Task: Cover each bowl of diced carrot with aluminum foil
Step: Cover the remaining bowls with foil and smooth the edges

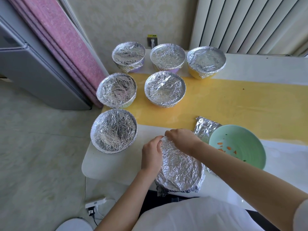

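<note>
A foil-covered bowl [180,170] sits at the table's near edge in front of me. My left hand [151,154] grips its far-left rim, fingers curled over the foil. My right hand [181,139] reaches across and pinches the foil at the far rim, close to the left hand. To the right stands an uncovered green bowl [241,147] with a few diced carrot pieces inside. A loose sheet of aluminum foil [204,129] lies flat between the two bowls, partly under the green one. Several bowls further back wear foil covers, the nearest at the left [114,130].
The white table [106,164] has a yellow runner [233,104] across it. Covered bowls fill its left and far side. A radiator stands behind at the right, a pink curtain and a grey appliance at the left. A power strip lies on the floor by the table's corner.
</note>
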`<state>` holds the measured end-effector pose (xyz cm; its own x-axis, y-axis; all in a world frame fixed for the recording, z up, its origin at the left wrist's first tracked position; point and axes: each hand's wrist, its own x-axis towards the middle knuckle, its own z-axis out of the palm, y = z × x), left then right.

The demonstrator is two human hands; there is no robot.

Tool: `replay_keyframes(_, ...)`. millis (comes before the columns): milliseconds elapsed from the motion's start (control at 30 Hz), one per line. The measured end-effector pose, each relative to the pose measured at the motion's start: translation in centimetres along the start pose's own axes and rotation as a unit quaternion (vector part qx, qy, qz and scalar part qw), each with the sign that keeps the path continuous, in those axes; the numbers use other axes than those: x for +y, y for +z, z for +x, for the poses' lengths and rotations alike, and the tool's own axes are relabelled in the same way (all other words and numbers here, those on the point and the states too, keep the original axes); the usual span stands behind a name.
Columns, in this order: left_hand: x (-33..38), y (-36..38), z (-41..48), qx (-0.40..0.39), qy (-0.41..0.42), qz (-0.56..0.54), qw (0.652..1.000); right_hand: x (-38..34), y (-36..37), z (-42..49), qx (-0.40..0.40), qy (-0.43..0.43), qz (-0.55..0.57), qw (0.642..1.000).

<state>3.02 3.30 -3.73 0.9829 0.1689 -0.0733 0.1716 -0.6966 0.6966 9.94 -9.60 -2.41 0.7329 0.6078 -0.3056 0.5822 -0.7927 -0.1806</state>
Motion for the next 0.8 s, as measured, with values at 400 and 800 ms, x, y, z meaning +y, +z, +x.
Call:
replay_keyframes(400,0.2,-0.2,-0.3,-0.001,0.015,-0.008,1.000,1.6,1.6,-1.0,0.041,0.048,0.141,0.988)
replay_keyframes(800,-0.3,-0.2,-1.0,-0.010,-0.010,-0.007,1.000,1.8,1.5,-1.0,0.051,0.066,0.158,0.984)
